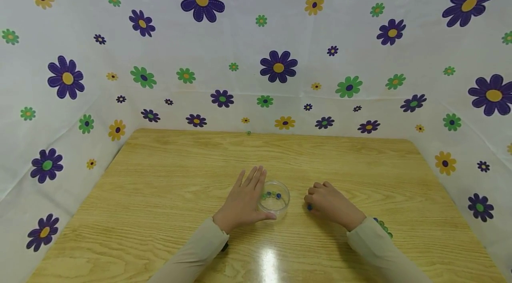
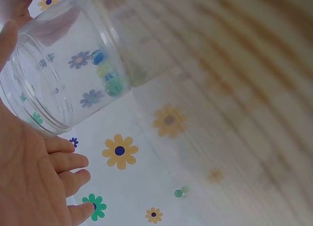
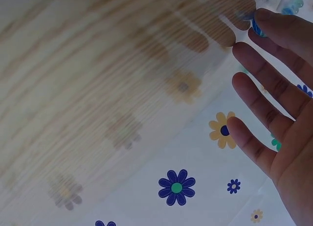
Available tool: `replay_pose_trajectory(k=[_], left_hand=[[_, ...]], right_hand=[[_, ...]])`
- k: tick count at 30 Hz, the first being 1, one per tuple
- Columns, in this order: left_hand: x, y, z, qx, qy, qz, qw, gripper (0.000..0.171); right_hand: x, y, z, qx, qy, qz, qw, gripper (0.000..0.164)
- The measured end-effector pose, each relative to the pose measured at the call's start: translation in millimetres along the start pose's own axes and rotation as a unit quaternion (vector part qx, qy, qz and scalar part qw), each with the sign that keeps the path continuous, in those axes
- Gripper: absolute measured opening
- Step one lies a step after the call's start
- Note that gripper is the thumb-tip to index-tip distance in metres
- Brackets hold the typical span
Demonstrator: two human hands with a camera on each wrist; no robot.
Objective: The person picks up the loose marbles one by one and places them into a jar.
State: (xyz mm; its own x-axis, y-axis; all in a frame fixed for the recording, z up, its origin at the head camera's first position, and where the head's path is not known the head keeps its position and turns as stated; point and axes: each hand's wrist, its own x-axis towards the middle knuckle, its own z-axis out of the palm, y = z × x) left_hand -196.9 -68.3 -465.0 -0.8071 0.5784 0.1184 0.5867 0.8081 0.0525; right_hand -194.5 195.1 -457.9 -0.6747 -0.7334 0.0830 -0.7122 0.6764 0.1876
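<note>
A clear round jar (image 1: 288, 201) stands upright on the table, with several blue and green glass marbles (image 1: 274, 194) on its bottom. My left hand (image 1: 244, 203) lies along the jar's left side, fingers straight and thumb stretched out by its near side. The left wrist view shows the jar's wide mouth (image 2: 36, 84) close to the palm. To the right of the jar, my right hand (image 1: 330, 203) pinches a blue marble (image 3: 258, 28) between thumb and index finger, just above or at the tabletop. Its other fingers are loosely bent.
A row of green and blue marbles (image 1: 384, 228) lies beside my right sleeve, partly hidden by it. One small green marble (image 1: 248, 133) sits at the table's far edge. Flowered white cloth (image 1: 240, 43) surrounds the wooden table (image 1: 180, 163) at back and sides.
</note>
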Motion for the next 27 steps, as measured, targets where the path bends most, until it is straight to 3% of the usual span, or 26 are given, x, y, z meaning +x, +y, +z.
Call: replay_pose_trajectory(k=[27], left_hand=[[-1.7, 0.0, 0.8, -0.005, 0.013, 0.003, 0.9999, 0.111]], right_hand=[[0.7, 0.2, 3.1, 0.011, 0.008, -0.009, 1.0, 0.014]])
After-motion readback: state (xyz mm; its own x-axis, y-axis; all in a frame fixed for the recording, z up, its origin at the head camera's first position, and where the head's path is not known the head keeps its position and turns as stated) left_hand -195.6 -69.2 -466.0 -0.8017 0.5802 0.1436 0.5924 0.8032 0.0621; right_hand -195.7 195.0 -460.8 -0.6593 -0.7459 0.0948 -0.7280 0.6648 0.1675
